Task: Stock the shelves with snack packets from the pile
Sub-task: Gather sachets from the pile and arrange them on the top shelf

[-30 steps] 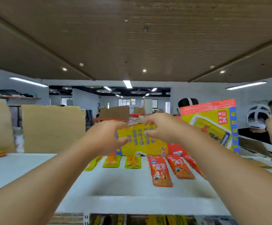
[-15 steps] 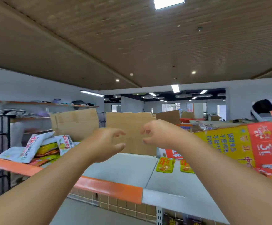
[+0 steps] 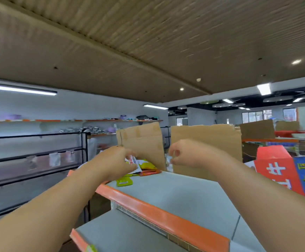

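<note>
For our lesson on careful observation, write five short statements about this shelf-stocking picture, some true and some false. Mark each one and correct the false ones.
1. The right hand holds a snack packet. False: it holds nothing.
2. Two cardboard sheets stand upright behind the pile of packets. True.
3. The shelf's front edge is blue. False: it is orange.
4. The left hand is at the pile of packets. True.
5. The green packet leans upright against the cardboard. False: it lies flat near the front edge.
</note>
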`<act>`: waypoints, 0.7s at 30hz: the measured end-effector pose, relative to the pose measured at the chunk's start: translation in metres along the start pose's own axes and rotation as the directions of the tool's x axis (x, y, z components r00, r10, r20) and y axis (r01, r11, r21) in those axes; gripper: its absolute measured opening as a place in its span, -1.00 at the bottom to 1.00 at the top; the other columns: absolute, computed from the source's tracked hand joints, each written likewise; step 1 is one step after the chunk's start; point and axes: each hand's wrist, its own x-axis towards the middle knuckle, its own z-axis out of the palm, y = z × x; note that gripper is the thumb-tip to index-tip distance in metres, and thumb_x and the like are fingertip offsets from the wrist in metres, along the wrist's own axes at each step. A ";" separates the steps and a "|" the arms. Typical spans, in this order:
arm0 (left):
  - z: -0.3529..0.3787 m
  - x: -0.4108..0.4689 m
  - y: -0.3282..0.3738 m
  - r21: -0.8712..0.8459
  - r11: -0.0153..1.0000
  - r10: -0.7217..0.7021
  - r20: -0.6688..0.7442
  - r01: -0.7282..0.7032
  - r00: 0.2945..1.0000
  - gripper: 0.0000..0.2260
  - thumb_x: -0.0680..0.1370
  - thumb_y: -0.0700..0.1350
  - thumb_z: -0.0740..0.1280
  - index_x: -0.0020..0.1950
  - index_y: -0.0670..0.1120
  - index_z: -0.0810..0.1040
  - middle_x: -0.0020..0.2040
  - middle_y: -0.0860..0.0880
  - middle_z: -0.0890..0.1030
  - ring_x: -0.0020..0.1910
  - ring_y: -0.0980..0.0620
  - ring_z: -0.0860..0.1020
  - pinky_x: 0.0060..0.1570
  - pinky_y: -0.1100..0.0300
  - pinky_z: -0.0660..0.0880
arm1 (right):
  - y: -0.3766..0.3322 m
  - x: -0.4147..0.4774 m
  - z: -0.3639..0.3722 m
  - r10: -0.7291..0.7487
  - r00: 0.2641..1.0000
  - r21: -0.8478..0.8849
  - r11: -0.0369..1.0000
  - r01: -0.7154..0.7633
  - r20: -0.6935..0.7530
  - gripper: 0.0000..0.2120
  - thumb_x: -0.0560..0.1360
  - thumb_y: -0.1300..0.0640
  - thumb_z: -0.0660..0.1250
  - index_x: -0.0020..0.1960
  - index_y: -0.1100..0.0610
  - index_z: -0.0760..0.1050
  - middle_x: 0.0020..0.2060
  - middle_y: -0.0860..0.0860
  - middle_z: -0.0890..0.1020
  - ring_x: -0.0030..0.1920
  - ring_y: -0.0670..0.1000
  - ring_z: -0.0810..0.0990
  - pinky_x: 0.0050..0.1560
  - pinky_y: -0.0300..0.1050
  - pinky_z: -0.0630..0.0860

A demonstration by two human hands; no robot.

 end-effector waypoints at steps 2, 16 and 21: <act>0.005 0.009 -0.011 -0.014 0.998 -0.063 0.023 0.063 0.998 -0.64 0.55 0.17 0.33 0.35 0.22 0.53 0.27 0.12 0.60 0.06 0.08 0.56 0.05 0.11 0.51 | 0.002 0.018 0.010 -0.011 1.000 0.006 1.000 0.011 0.023 -0.73 0.55 -0.03 0.31 0.23 -0.05 0.57 0.07 -0.07 0.59 0.01 0.02 0.57 -0.05 -0.07 0.54; 0.050 0.051 -0.031 0.010 0.987 -0.160 0.146 0.161 0.976 -0.65 0.59 0.14 0.32 0.39 0.21 0.53 0.30 0.13 0.59 0.07 0.09 0.50 -0.03 0.20 0.42 | 0.016 0.083 0.043 -0.065 0.983 0.000 0.998 0.066 0.170 -0.68 0.58 0.00 0.30 0.18 0.20 0.59 0.17 0.18 0.63 0.16 0.20 0.59 0.14 0.14 0.56; 0.057 0.078 -0.046 -0.048 0.992 -0.114 0.115 0.120 0.987 -0.68 0.58 0.13 0.32 0.33 0.20 0.57 0.27 0.11 0.60 0.12 0.06 0.53 0.08 0.16 0.48 | 0.017 0.112 0.049 -0.036 0.980 -0.019 0.999 0.041 0.198 -0.70 0.57 0.01 0.31 0.18 0.17 0.60 0.17 0.16 0.63 0.16 0.20 0.59 0.16 0.14 0.56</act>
